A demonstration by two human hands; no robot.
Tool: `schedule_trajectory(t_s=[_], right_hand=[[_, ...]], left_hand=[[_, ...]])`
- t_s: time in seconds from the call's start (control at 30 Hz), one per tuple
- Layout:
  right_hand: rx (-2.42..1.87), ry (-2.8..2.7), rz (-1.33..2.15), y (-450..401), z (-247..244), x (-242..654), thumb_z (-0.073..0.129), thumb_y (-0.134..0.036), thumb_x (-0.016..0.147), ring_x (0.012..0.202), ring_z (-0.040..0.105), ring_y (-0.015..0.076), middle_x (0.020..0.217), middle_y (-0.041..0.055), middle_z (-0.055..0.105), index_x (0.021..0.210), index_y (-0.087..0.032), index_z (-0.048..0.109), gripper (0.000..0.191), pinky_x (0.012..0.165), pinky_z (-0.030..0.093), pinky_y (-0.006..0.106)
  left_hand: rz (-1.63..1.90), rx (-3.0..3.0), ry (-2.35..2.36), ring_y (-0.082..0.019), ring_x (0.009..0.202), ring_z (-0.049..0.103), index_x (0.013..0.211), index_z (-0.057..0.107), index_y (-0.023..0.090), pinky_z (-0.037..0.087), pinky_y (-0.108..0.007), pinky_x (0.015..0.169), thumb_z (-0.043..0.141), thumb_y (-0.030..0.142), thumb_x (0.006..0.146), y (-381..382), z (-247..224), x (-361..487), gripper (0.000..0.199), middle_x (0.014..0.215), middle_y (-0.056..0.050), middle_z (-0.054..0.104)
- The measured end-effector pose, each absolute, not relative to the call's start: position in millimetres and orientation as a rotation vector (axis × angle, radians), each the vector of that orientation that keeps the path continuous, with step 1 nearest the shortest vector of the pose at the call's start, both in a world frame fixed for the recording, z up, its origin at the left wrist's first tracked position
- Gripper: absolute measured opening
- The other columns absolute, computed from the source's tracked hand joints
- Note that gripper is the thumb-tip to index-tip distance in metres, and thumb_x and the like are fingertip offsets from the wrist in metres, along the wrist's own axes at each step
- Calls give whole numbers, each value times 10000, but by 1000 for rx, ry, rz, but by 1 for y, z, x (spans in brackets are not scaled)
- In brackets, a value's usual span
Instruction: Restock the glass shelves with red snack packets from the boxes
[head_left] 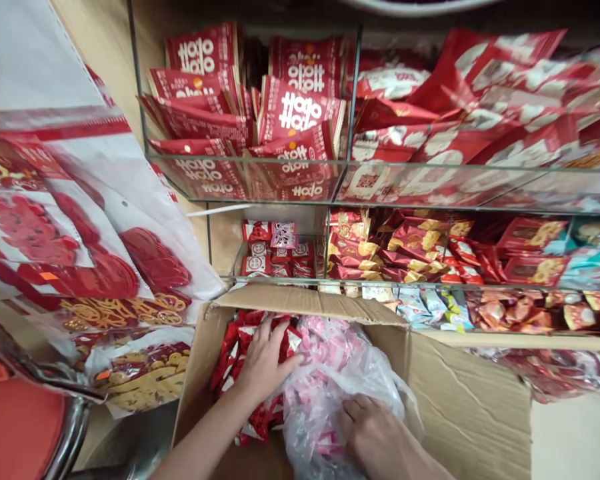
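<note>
An open cardboard box (310,301) stands in front of the shelves. Inside it, red and white wrapped packets (230,353) fill the left side, and a clear plastic bag (380,363) of pink wrapped sweets (325,333) lies on the right. My left hand (266,357) rests on the red packets with its fingers spread, the thumb reaching toward the bag. My right hand (373,423) has its fingers curled against the bag's near right side, gripping the plastic; its fingertips are partly hidden.
Glass-fronted shelf compartments hold red packets (300,110) above and small wrapped sweets (280,257) below. Bags of red decorations (45,227) hang at left, near a red chair (20,420) with a metal frame. The box's right flap (470,400) sticks out sideways.
</note>
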State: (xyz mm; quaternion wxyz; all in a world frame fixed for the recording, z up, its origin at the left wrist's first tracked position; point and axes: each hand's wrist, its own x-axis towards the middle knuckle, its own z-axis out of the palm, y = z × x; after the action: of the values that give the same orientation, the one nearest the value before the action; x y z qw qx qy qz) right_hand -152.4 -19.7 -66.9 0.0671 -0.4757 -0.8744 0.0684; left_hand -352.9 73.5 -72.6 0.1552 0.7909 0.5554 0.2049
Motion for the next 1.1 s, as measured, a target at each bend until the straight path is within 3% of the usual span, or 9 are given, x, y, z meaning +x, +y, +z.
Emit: schedule_trajectory(t_s=[0.07, 0.23, 0.43, 0.5, 0.63, 0.73, 0.87, 0.97, 1.1], right_hand=[[-1390, -2625, 379, -14, -53, -157, 630, -276, 688, 689, 612, 241, 744, 81, 671, 753, -161, 634, 132, 599, 465, 300], [-1055, -2277, 928, 4, -5, -169, 571, -233, 737, 919, 579, 190, 1004, 78, 637, 972, -192, 602, 240, 785, 455, 236], [-1046, -1610, 1458, 18, -22, -203, 507, -289, 751, 885, 586, 190, 1016, 110, 594, 1176, -160, 393, 458, 761, 475, 297], [-987, -1474, 1542, 20, -30, -214, 498, -316, 762, 876, 585, 196, 994, 100, 603, 1153, -163, 404, 430, 767, 467, 315], [-1073, -1413, 1378, 19, -30, -217, 508, -287, 773, 901, 552, 195, 973, 64, 608, 1015, -191, 527, 261, 822, 411, 325], [-1058, -1303, 1455, 19, -33, -207, 586, -296, 721, 787, 558, 169, 834, 22, 615, 883, -194, 556, 194, 723, 428, 279], [-1086, -1054, 1558, 19, -48, -197, 652, -371, 647, 599, 519, 118, 658, -35, 559, 777, -182, 497, 276, 568, 406, 225], [-1073, -1003, 1623, 15, -59, -196, 663, -388, 630, 575, 516, 109, 647, -45, 551, 799, -185, 479, 322, 569, 408, 229], [-1002, -871, 1696, 7, -68, -200, 724, -348, 553, 579, 534, 117, 690, -45, 579, 919, -212, 431, 488, 588, 434, 254]], left_hand=[[594, 2085, 1669, -325, 1234, 248, 1219, 403, 218, 274, -460, 972, 585, 365, 666, 82, -84, -351, 601, 1334, -115, 290], [649, 2030, 1651, -233, 1075, 482, 1147, 459, 165, 379, -371, 908, 479, 309, 739, 82, -75, -364, 433, 1127, -108, 534], [838, 1782, 1617, -239, 1099, 469, 1162, 440, 166, 379, -376, 922, 508, 271, 700, 39, -50, -370, 479, 1174, -100, 529], [919, 1732, 1591, -255, 1113, 453, 1178, 441, 166, 379, -383, 922, 526, 228, 665, 24, -48, -360, 524, 1192, -112, 506], [971, 1642, 1422, -250, 1175, 383, 1216, 415, 219, 324, -384, 966, 541, 197, 670, 4, -43, -347, 561, 1256, -94, 445], [822, 1426, 1177, -225, 1080, 489, 1162, 454, 232, 404, -350, 896, 549, 266, 715, 4, -37, -356, 459, 1177, -73, 535], [771, 1511, 1365, -197, 846, 609, 969, 578, 197, 476, -317, 750, 484, 324, 764, 36, -36, -368, 259, 939, -57, 653], [968, 1662, 1658, -224, 918, 578, 939, 590, 179, 410, -371, 834, 468, 325, 761, 82, -46, -361, 260, 978, -89, 633], [1007, 1661, 1718, -288, 880, 591, 744, 624, 150, 405, -402, 795, 580, 303, 668, 127, -61, -346, 177, 798, -116, 667]])
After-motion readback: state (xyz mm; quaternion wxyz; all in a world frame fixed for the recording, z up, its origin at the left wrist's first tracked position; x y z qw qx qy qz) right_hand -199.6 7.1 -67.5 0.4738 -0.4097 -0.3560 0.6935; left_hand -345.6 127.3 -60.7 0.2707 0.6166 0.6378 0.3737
